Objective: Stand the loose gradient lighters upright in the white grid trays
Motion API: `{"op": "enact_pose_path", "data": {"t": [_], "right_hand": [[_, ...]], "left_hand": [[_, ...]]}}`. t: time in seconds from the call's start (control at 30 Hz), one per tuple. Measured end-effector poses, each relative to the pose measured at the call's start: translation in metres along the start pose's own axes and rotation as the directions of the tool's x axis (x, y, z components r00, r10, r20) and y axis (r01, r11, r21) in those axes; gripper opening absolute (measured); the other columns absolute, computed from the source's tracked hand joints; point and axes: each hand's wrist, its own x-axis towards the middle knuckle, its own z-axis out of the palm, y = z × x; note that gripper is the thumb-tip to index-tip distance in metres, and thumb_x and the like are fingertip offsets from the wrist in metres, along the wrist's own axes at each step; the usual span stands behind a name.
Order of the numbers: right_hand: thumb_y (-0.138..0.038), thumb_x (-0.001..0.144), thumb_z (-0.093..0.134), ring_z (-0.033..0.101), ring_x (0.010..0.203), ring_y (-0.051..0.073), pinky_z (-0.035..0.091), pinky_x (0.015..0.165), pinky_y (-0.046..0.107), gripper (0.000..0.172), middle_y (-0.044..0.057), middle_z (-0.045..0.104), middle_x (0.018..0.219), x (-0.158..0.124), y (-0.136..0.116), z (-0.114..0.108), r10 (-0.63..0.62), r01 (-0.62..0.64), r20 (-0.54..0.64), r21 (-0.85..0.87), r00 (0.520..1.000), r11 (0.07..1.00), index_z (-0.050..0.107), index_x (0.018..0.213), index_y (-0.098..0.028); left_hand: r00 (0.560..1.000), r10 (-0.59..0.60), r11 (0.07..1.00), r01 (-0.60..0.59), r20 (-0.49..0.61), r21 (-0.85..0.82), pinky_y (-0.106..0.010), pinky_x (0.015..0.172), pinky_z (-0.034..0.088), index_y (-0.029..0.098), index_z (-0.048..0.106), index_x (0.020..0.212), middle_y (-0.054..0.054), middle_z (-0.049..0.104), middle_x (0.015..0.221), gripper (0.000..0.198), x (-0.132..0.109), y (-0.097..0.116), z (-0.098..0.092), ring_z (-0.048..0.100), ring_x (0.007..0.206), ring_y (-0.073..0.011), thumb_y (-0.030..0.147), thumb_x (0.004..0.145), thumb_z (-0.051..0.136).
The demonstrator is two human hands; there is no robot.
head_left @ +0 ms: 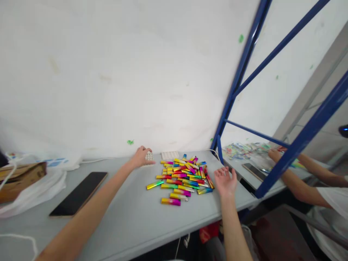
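Observation:
My left hand (140, 157) is at the back of the grey table, with thumb and fingers around a small white tray with a grid of cells (149, 156). To its right lies a loose pile of shiny, multicoloured sticks that look like lighters (182, 175), in yellow, pink, red, green and blue. A second white ribbed tray (170, 155) rests against the wall behind the pile. Just right of the pile, my right hand (226, 180) is palm up, its fingers loosely curled and apart, with nothing in it.
On the left of the table (130, 224) lie a black phone (80, 194), a white plastic bag (51, 186) and a brown box (23, 179). A blue metal frame (236, 78) rises at right. Beyond it, another person's hands (276, 155) work over scattered small packets (239, 150).

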Motion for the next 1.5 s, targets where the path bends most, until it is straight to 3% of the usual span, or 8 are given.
{"op": "enact_pose_path", "data": {"t": [0.23, 0.5, 0.73, 0.9, 1.07, 1.2, 1.33, 1.5], "right_hand": [[-0.031, 0.093, 0.06, 0.049, 0.051, 0.006, 0.042, 0.053, 0.022, 0.014, -0.008, 0.053, 0.069, 0.037, 0.009, 0.005, 0.06, -0.062, -0.142, -0.008, 0.988, 0.998, 0.054, 0.089, -0.02], [-0.026, 0.089, 0.062, 0.048, 0.05, 0.008, 0.042, 0.052, 0.022, 0.016, -0.009, 0.05, 0.064, 0.02, 0.001, -0.014, 0.006, -0.012, -0.117, -0.052, 0.993, 0.999, 0.048, 0.084, -0.022], [-0.025, 0.086, 0.065, 0.045, 0.05, 0.009, 0.042, 0.054, 0.024, 0.021, -0.009, 0.045, 0.062, -0.017, 0.011, -0.023, -0.023, 0.02, -0.061, -0.037, 0.998, 0.999, 0.045, 0.081, -0.023], [-0.028, 0.089, 0.063, 0.042, 0.049, 0.008, 0.041, 0.05, 0.024, 0.019, -0.008, 0.044, 0.062, -0.001, 0.0, -0.008, -0.045, 0.039, -0.067, -0.08, 0.997, 0.996, 0.048, 0.079, -0.023], [-0.034, 0.082, 0.078, 0.047, 0.052, 0.008, 0.043, 0.052, 0.023, 0.025, -0.007, 0.051, 0.064, 0.021, 0.007, 0.018, -0.043, 0.066, 0.064, -0.41, 0.997, 0.91, 0.057, 0.081, -0.022], [-0.045, 0.073, 0.088, 0.06, 0.069, 0.015, 0.048, 0.063, 0.028, 0.032, 0.0, 0.069, 0.077, 0.02, 0.037, 0.036, 0.082, 0.24, 0.32, -0.835, 0.944, 0.496, 0.07, 0.082, -0.021], [-0.043, 0.067, 0.092, 0.058, 0.071, 0.019, 0.047, 0.072, 0.032, 0.029, 0.002, 0.071, 0.074, 0.018, 0.061, 0.037, 0.182, 0.518, 0.523, -0.852, 0.833, 0.076, 0.072, 0.072, -0.024], [-0.032, 0.06, 0.095, 0.056, 0.065, 0.019, 0.044, 0.071, 0.031, 0.028, 0.001, 0.065, 0.062, 0.021, 0.072, 0.024, 0.137, 0.524, 0.528, -0.849, 0.838, 0.067, 0.068, 0.063, -0.025]], "left_hand": [[0.982, 0.145, 0.989, -0.14, 0.124, -0.05, -0.029, 0.086, 0.051, 0.019, 0.078, 0.096, -0.007, 0.074, 0.094, 0.016, 0.038, 0.046, 0.025, 0.068, 0.09, -0.0223, 0.027, 0.087, 0.067], [0.986, 0.114, 0.993, -0.112, 0.121, -0.023, -0.03, 0.085, 0.052, 0.017, 0.075, 0.089, -0.008, 0.076, 0.092, 0.013, 0.054, 0.066, 0.051, 0.068, 0.09, -0.0229, 0.022, 0.078, 0.07], [0.987, 0.101, 0.995, -0.101, 0.122, -0.005, -0.034, 0.089, 0.054, 0.016, 0.074, 0.076, -0.011, 0.072, 0.084, 0.01, 0.055, 0.073, 0.047, 0.069, 0.09, -0.0262, 0.026, 0.076, 0.071], [0.992, 0.112, 0.994, -0.111, 0.06, -0.026, -0.037, 0.088, 0.055, 0.017, 0.073, 0.079, -0.012, 0.07, 0.09, 0.013, 0.044, 0.081, 0.017, 0.068, 0.089, -0.0266, 0.027, 0.082, 0.067], [0.991, 0.133, 0.987, -0.133, 0.0, -0.087, -0.036, 0.088, 0.055, 0.017, 0.07, 0.087, -0.009, 0.066, 0.1, 0.02, -0.018, 0.065, -0.042, 0.066, 0.086, -0.0223, 0.034, 0.089, 0.059], [0.996, 0.079, 0.987, -0.072, 0.042, -0.143, -0.035, 0.084, 0.054, 0.022, 0.067, 0.082, -0.005, 0.063, 0.099, 0.026, -0.105, 0.045, -0.079, 0.064, 0.084, -0.0215, 0.045, 0.088, 0.059], [0.984, -0.012, 0.992, 0.034, 0.179, -0.125, -0.036, 0.081, 0.054, 0.025, 0.065, 0.073, -0.006, 0.063, 0.099, 0.027, -0.186, 0.025, -0.082, 0.062, 0.084, -0.0229, 0.047, 0.086, 0.057], [0.954, -0.026, 0.983, 0.079, 0.298, -0.166, -0.035, 0.076, 0.052, 0.025, 0.062, 0.074, -0.007, 0.063, 0.101, 0.021, -0.222, 0.017, -0.059, 0.061, 0.077, -0.0217, 0.043, 0.084, 0.057]]}}
